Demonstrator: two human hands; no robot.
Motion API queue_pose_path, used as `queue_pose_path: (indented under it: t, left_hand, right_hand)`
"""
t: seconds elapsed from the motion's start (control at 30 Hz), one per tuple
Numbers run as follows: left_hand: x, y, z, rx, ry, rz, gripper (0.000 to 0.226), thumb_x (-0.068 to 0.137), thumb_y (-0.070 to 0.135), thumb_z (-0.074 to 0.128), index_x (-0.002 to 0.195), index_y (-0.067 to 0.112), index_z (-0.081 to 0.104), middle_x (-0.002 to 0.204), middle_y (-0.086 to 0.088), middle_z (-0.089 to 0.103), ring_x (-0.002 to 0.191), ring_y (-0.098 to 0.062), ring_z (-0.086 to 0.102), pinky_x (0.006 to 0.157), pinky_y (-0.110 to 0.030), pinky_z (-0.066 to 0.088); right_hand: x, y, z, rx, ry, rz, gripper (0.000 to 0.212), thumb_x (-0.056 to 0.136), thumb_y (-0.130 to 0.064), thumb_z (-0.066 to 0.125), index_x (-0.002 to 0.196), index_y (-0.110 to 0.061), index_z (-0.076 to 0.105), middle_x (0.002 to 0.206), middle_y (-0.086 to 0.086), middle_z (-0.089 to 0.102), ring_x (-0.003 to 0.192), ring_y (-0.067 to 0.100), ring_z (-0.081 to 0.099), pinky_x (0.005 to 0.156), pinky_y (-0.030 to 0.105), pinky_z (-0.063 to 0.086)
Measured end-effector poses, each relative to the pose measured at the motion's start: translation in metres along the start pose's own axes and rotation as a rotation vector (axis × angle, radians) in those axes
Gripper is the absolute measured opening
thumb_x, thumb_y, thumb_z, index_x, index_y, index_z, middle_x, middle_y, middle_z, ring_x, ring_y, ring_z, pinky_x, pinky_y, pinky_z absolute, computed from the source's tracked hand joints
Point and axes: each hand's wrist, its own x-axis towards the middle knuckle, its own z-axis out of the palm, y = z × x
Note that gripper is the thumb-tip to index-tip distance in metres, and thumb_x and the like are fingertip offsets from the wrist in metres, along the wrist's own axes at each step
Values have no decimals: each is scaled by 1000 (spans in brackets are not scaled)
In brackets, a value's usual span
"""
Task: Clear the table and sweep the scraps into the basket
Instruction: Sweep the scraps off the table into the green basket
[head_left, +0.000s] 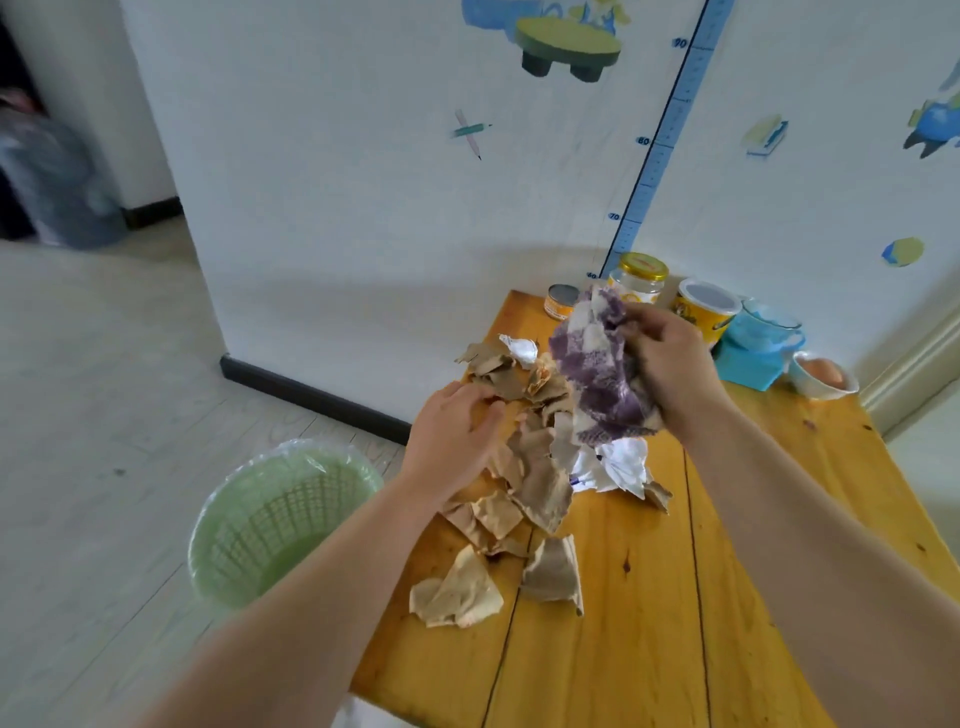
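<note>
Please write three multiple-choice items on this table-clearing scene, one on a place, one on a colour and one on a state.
1. Where does the basket stand?
A. On the floor beside the table's left edge
B. On the table, by the jars
C. Under the person's right arm

2. What colour is the cloth in the right hand?
A. Plain red
B. Purple and white
C. Black

3. What is the state of the paper scraps?
A. All in the basket
B. Stacked in a neat pile
C. Scattered loose on the table

Answers:
1 A: the green basket sits on the floor, left of the wooden tabletop.
2 B: the bunched cloth shows purple and white checks.
3 C: torn brown and white pieces lie spread across the wood, with the left hand resting on some.
</note>
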Motion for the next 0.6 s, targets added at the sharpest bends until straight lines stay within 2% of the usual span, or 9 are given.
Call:
queue_pose_path:
  t: [0.17,0.27,0.33,0.37,0.43,0.5,0.53,0.57,0.6]
  left_hand:
    - [5,-28,-28,-166,257,-181,26,94,30,45,111,21,62,113,9,60,84,4,49,81,-20,38]
    - [1,-61,-55,-264,363,-328,27,94,28,46,114,19,61,114,6,61,91,-2,52,83,-23,41]
    - [-5,-80,-70,-333,431,-421,27,93,29,47,113,18,61,108,7,61,94,-12,56,86,-30,46]
    - [-9,-93,-76,-333,465,-465,26,93,29,47,112,18,61,104,8,59,93,-15,58,83,-29,47]
    - [-17,-119,-82,-291,511,-563,26,93,27,46,112,16,61,99,10,57,79,-7,56,69,-18,40]
    - [-26,-147,-85,-270,529,-688,26,93,24,44,111,14,61,88,13,56,64,-1,49,53,-16,33]
    - [-30,-160,-84,-256,520,-745,26,93,23,43,109,13,61,80,13,56,60,-3,48,50,-17,32]
    - [-35,-172,-81,-237,494,-795,26,92,22,43,108,12,61,75,9,57,58,-6,48,51,-19,32]
    - [-40,-184,-78,-221,464,-840,27,92,21,44,109,10,61,80,4,62,62,-10,49,56,-21,34]
  right_hand:
    - [-2,-31,56,-100,-125,-214,31,90,-2,49,113,-16,65,111,-1,65,103,10,58,95,25,44]
    - [-3,-46,114,-206,-270,-333,33,91,-2,49,115,-17,64,116,-2,62,107,9,53,94,17,40]
    - [-3,-50,150,-285,-375,-397,33,91,-2,49,115,-18,65,115,-2,58,104,9,49,86,9,36]
    - [-3,-49,170,-321,-423,-404,32,92,-4,48,114,-19,65,113,-2,56,102,9,48,83,9,35]
    - [-2,-42,199,-368,-491,-398,32,92,-5,47,113,-21,66,109,-3,53,98,10,47,77,10,32]
    - [-1,-32,225,-433,-552,-392,34,92,-5,47,112,-25,66,110,-2,56,94,14,52,71,14,35]
    - [-2,-27,234,-477,-590,-389,35,92,-5,47,112,-26,66,104,-3,57,88,14,54,65,14,37]
    - [-3,-22,242,-519,-626,-387,35,92,-4,47,112,-26,66,92,-8,56,78,9,52,60,9,38]
    - [-4,-17,248,-564,-660,-388,36,92,-3,47,111,-25,67,81,-15,50,69,3,48,57,4,38]
